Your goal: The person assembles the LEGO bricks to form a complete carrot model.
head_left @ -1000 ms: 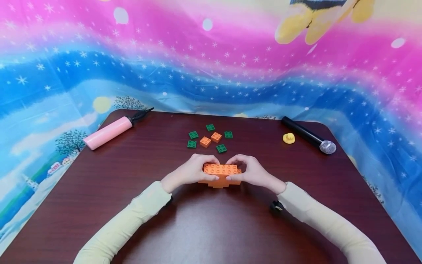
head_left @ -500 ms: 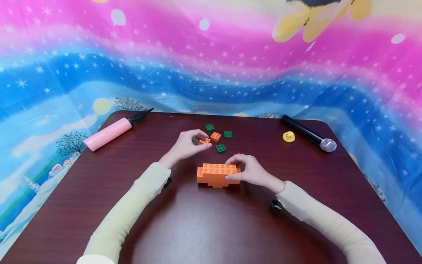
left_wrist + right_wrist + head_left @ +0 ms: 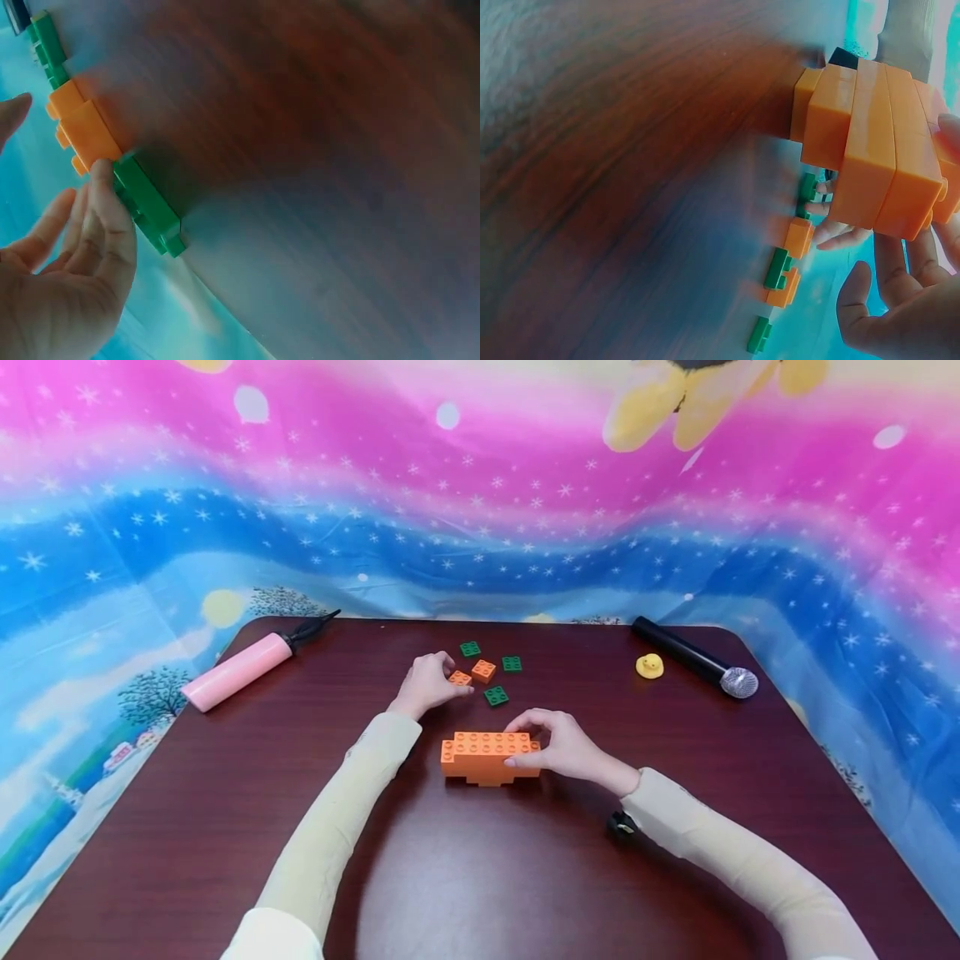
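A long orange block stack (image 3: pixel 483 755) stands on the dark wooden table (image 3: pixel 480 877). My right hand (image 3: pixel 527 743) grips its right end, thumb on the near side and fingers on the far side; the right wrist view shows the stack (image 3: pixel 870 150) close up against my fingers (image 3: pixel 885 300). My left hand (image 3: pixel 438 681) reaches into the loose small bricks, fingertips on a small orange brick (image 3: pixel 460 677). In the left wrist view a fingertip (image 3: pixel 101 172) touches where the orange brick (image 3: pixel 79 131) meets a green one (image 3: pixel 146 206); the thumb stays apart.
Loose bricks lie behind the stack: green (image 3: pixel 470 648), orange (image 3: pixel 483 670), green (image 3: pixel 512 663), green (image 3: pixel 496 695). A pink pump (image 3: pixel 240 670) lies at the far left. A yellow duck (image 3: pixel 649 666) and a black microphone (image 3: pixel 693 656) lie at the far right.
My left hand let go of the orange stack and moved away to the small bricks behind it. My right hand kept its hold on the stack.
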`<state>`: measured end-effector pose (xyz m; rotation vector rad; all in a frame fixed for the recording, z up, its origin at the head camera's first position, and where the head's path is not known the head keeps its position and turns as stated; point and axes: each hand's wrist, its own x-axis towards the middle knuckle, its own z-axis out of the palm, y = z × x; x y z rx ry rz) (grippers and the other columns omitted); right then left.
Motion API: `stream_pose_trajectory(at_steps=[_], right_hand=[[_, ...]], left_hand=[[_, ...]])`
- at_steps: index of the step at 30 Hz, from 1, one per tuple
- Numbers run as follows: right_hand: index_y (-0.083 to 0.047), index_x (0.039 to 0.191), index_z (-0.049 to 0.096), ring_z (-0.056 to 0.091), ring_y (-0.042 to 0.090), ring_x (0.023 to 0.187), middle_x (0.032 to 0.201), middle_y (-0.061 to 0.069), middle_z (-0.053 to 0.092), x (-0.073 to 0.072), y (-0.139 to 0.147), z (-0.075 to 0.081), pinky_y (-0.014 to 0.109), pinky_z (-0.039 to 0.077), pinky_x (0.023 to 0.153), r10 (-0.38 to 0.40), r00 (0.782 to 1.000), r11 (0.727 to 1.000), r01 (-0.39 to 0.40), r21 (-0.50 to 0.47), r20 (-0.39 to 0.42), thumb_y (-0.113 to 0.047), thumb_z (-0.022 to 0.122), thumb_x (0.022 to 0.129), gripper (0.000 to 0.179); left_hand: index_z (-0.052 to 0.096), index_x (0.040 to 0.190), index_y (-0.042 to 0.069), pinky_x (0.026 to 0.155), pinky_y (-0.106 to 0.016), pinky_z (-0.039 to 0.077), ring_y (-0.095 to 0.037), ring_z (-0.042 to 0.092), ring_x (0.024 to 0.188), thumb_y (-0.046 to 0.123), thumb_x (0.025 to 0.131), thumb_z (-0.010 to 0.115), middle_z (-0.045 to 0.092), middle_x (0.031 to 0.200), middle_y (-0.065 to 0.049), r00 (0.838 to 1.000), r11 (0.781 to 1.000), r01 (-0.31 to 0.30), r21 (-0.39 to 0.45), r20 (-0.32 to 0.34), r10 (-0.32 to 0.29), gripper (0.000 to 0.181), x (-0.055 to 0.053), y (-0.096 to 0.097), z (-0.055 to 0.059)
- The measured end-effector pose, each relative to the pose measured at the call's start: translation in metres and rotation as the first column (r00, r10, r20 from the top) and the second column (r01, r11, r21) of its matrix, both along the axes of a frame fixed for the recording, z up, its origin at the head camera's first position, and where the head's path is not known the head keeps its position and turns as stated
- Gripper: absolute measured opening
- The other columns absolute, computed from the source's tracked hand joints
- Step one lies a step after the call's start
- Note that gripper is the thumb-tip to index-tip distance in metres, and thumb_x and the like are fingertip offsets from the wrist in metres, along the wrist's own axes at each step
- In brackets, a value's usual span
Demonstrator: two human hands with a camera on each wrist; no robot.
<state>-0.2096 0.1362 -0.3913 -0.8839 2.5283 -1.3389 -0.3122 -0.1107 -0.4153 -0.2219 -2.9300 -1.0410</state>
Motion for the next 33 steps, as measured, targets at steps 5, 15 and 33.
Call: stream_pose_trajectory(at_steps=[5, 15, 33], right_hand=[[-0.015, 0.105, 0.068, 0.058, 0.017, 0.093, 0.105, 0.000, 0.068, 0.000, -0.001, 0.000, 0.038, 0.051, 0.081, -0.004, 1.000, 1.000, 0.004, -0.004, 0.005, -0.023, 0.081, 0.076, 0.033], [-0.015, 0.105, 0.068, 0.057, 0.017, 0.094, 0.106, 0.000, 0.068, 0.000, 0.000, 0.001, 0.039, 0.050, 0.081, -0.007, 1.000, 1.000, 0.007, -0.005, 0.011, -0.025, 0.081, 0.076, 0.033], [-0.015, 0.105, 0.068, 0.057, 0.019, 0.089, 0.105, 0.000, 0.068, 0.000, 0.001, -0.001, 0.041, 0.051, 0.079, -0.001, 1.000, 1.000, 0.001, -0.016, 0.001, -0.024, 0.081, 0.076, 0.034]], left_hand=[[0.058, 0.109, 0.003, 0.085, -0.041, 0.050, -0.026, 0.060, 0.091, 0.035, 0.075, 0.080, 0.065, 0.107, -0.015, 1.000, 0.998, -0.010, -0.057, 0.028, 0.011, 0.052, -0.004, 0.002, -0.002], [0.063, 0.108, 0.002, 0.084, -0.040, 0.050, -0.027, 0.062, 0.090, 0.027, 0.078, 0.076, 0.066, 0.104, -0.014, 0.999, 0.988, -0.001, -0.155, 0.032, 0.006, 0.041, -0.007, 0.002, 0.000], [0.066, 0.107, 0.002, 0.083, -0.038, 0.052, -0.024, 0.065, 0.085, 0.020, 0.074, 0.078, 0.069, 0.101, -0.014, 0.990, 0.990, 0.129, 0.060, -0.057, -0.126, 0.039, 0.023, -0.016, 0.029]])
